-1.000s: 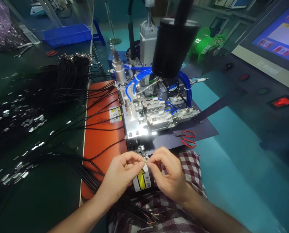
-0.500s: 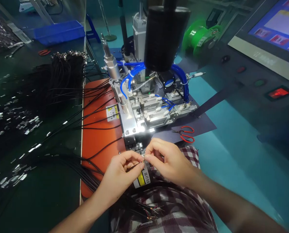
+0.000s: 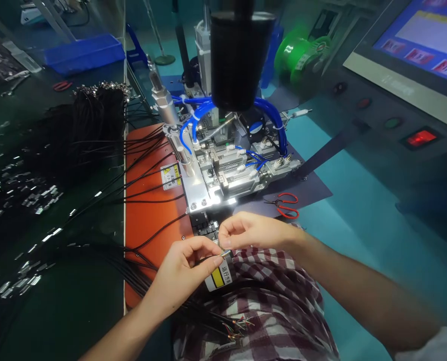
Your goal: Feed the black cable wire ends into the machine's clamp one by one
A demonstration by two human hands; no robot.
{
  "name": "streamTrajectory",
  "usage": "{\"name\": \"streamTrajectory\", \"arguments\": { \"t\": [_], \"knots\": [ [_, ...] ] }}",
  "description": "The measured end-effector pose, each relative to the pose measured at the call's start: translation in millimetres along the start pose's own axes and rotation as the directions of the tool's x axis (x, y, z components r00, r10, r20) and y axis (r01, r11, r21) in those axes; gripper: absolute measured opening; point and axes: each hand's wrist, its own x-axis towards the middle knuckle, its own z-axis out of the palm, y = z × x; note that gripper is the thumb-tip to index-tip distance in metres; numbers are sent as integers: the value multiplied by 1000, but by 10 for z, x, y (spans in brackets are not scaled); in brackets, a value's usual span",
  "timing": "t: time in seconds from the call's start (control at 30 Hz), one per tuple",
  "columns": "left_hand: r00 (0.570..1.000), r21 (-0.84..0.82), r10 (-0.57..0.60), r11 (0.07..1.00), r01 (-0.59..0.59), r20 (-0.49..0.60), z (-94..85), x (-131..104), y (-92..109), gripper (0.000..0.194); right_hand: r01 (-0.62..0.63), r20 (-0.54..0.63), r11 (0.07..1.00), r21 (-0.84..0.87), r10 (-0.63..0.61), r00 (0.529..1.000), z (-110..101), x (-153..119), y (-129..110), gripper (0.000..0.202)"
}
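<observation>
The left hand (image 3: 188,268) is at about 6 o'clock in the view, just in front of the machine. Its thumb and forefinger are pinched together on the end of a thin black cable (image 3: 208,259), and the small metal tip (image 3: 225,252) of this cable sticks out toward 3 o'clock. The right hand (image 3: 246,231) is just beside it, at about 1 o'clock from the left hand. Its fingers are curled and pressed together above the metal tip; it seems to touch the tip, but I cannot tell if it really clamps it. The two hands are almost touching each other over a checkered cloth (image 3: 276,296) and a yellow arrow label (image 3: 219,277).

Behind the hands, at 12 o'clock, the metal fixture (image 3: 223,173) of the machine stands with blue tubes (image 3: 272,115) and a big black cylinder (image 3: 238,55) above it. An orange mat (image 3: 152,215) lies at 10 o'clock from the hands, and several black cables cross it. More black cables with shiny ends lie in a big bundle (image 3: 84,130) on the green bench (image 3: 69,301) at 9 to 10 o'clock. Red scissors (image 3: 285,205) lie at 2 o'clock from the right hand. A screen (image 3: 422,35) and a lit red switch (image 3: 419,138) are far at 2 o'clock. A green spool (image 3: 302,55) is at 1 o'clock.
</observation>
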Motion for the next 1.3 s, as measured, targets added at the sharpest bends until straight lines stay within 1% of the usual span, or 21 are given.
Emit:
{"name": "streamTrajectory", "arguments": {
  "t": [0.07, 0.13, 0.27, 0.47, 0.53, 0.73, 0.9, 1.03, 1.17, 1.3],
  "knots": [
    [999, -51, -35, 998, 35, 2, -13, 1, -3, 16, 9, -53, 994, 110, -3, 999, 48, -15, 85, 16],
    [998, -102, -63, 993, 64, 6, -22, 0, -8, 19, 47, -94, 981, 190, -30, 995, 111, -36, 158, 19],
    [997, -154, -74, 985, 72, -9, -19, -2, -18, 20, 121, -188, 970, 212, -82, 979, 214, -57, 230, 21],
    [995, -142, 19, 989, -32, -94, 22, -8, 13, 15, 155, -288, 975, 157, -105, 952, 281, -62, 226, 23],
    [994, -142, 33, 989, -47, -101, 34, -16, 19, 14, 161, -315, 978, 136, -111, 943, 299, -65, 224, 23],
    [995, -136, 5, 991, -19, -98, 41, -30, -31, 14, 194, -374, 980, 46, -163, 913, 353, -61, 216, 26],
    [997, -168, -47, 985, 37, -56, 26, -33, -77, 18, 192, -396, 979, 66, -151, 906, 364, -73, 209, 27],
    [995, -199, -101, 975, 95, -22, 20, -36, -67, 17, 179, -419, 980, 82, -129, 899, 371, -100, 202, 24],
    [992, -234, -123, 966, 111, -38, 26, -38, -39, 15, 191, -516, 981, -34, -181, 837, 410, -125, 203, 19],
    [990, -282, -135, 952, 119, -35, 36, -42, -22, 14, 209, -556, 967, -147, -255, 791, 487, -140, 223, 8]
  ]
}}
